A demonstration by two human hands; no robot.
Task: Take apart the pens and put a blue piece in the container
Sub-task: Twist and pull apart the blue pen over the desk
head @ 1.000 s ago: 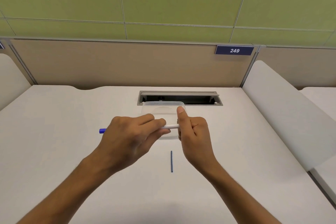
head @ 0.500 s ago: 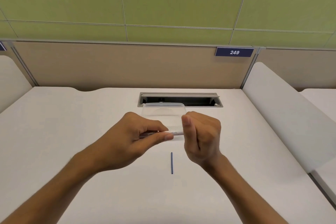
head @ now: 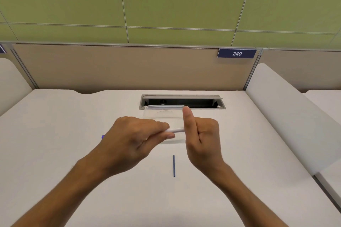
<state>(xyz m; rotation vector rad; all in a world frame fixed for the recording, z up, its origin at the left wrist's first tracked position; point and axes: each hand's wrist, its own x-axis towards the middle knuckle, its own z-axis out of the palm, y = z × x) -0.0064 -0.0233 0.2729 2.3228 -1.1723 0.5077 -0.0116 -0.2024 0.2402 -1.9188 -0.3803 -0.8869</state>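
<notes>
I hold a white pen (head: pixel 176 130) level above the desk, in front of a clear plastic container (head: pixel 164 111). My left hand (head: pixel 132 140) grips the pen's barrel; a blue end (head: pixel 103 136) pokes out past its knuckles on the left. My right hand (head: pixel 201 138) has its fingers curled round the pen's right end, with the thumb pointing up. A thin blue refill (head: pixel 174 166) lies loose on the white desk (head: pixel 55 143) just below my hands. The pen's middle and right tip are hidden by my fingers.
A grey cable slot (head: pixel 182 101) opens in the desk right behind the container. A beige partition (head: pixel 118 68) with a "249" label (head: pixel 237 53) closes the back. White side dividers (head: pixel 287 112) stand at the right and far left.
My right hand has rolled back so its thumb points up again. The left hand shifted and the pen's blue end shows at the left once more. The refill has not moved.
</notes>
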